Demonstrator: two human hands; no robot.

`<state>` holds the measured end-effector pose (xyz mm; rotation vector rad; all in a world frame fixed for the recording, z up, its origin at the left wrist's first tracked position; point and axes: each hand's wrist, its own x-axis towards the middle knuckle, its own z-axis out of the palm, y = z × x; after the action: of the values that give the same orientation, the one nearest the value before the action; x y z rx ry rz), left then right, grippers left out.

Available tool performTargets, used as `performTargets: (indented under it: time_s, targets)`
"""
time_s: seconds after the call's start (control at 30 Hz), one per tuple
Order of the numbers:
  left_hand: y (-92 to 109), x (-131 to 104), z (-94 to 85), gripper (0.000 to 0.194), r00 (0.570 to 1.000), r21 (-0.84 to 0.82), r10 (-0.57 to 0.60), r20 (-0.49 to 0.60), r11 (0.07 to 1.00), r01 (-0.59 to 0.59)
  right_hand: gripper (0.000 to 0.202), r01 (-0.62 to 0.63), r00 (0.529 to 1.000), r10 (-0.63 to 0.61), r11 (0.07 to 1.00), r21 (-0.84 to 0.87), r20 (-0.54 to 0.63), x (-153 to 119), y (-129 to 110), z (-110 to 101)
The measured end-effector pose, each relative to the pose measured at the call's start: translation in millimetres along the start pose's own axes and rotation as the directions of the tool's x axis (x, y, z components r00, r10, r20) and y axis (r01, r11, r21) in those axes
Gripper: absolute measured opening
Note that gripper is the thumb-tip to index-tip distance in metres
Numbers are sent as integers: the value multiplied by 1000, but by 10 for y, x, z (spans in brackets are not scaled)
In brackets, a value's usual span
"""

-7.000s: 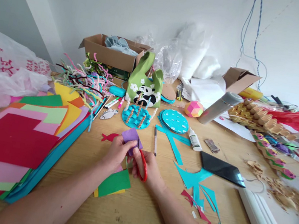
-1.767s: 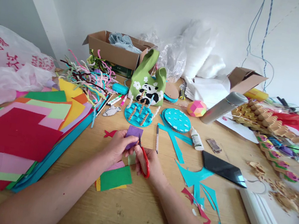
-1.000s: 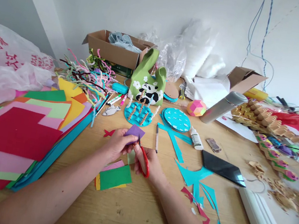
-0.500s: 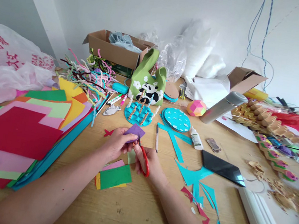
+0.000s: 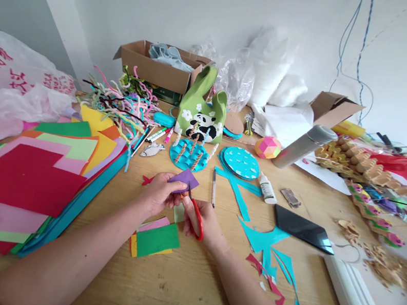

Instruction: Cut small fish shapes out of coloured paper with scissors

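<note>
My left hand [image 5: 161, 190] pinches a small purple paper piece [image 5: 185, 178] between thumb and fingers, over the middle of the table. In my right hand [image 5: 205, 223] is a pair of red-handled scissors [image 5: 198, 219], its blades at the paper's lower right edge. Part of the blades is hidden by the paper and fingers. A red paper fish shape [image 5: 147, 180] lies just left of my left hand. Below the hands rests a small stack of cut paper with a green piece [image 5: 158, 240] on top. A pale green scrap [image 5: 178, 213] shows between my wrists.
Coloured paper sheets [image 5: 23, 177] cover the left side. Ahead stand a blue disc with twisted posts [image 5: 188, 155] and a green panda bag [image 5: 202, 116]. To the right lie a pen [image 5: 213, 188], glue bottle [image 5: 267, 189], black phone [image 5: 303, 228], blue scraps [image 5: 263, 238] and a grey thermos [image 5: 303, 147].
Both hands stay almost in place. The purple paper has tilted very slightly against the scissor blades; nothing else on the table has moved.
</note>
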<state>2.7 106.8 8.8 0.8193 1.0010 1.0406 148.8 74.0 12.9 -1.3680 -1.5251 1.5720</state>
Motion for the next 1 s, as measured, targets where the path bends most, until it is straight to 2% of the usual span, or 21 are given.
performTargets:
  time_s: [0.47, 0.83, 1.0]
  targets:
    - [63, -16, -1, 18, 999, -22, -44, 16, 999, 45, 64, -3, 1000, 3, 1000, -30, -5, 0, -9, -6]
    - [32, -51, 65, 37, 997, -286, -17, 79, 957, 39, 66, -5, 998, 8, 998, 55, -67, 19, 4, 6]
    - [-8, -59, 89, 34, 1000, -373, 15, 25, 928, -4, 65, 8, 997, -1, 997, 83, -82, 39, 45, 12]
